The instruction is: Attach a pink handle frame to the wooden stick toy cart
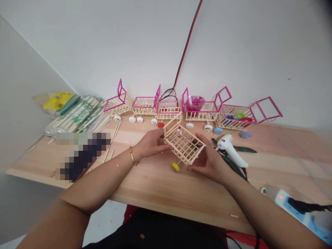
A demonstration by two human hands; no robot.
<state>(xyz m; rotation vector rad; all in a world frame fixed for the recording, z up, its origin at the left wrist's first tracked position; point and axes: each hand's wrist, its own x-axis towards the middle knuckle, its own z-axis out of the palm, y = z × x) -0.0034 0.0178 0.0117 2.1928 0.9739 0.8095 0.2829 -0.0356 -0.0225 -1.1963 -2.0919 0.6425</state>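
Between my hands is a small stick cart (pixel 185 143), a bare wooden basket with a raised handle frame, held tilted above the table. A yellow bottle-cap wheel (pixel 175 167) shows under its near side; its other wheels are mostly hidden. My left hand (pixel 151 143) grips the handle end, thumb along the near side. Around the opposite end curl the fingers and thumb of my right hand (pixel 209 160). Just right of that hand lies a white glue gun (pixel 232 150), beside dark green-handled tools (pixel 245 149).
Several finished carts with magenta rims (pixel 144 105) line the wall, one bearing a magenta cup (pixel 195 103). Packaged chopsticks (pixel 83 114) are piled at left, near a pixelated dark object (pixel 83 159). A lit power strip (pixel 290 204) and its cables occupy the right front edge.
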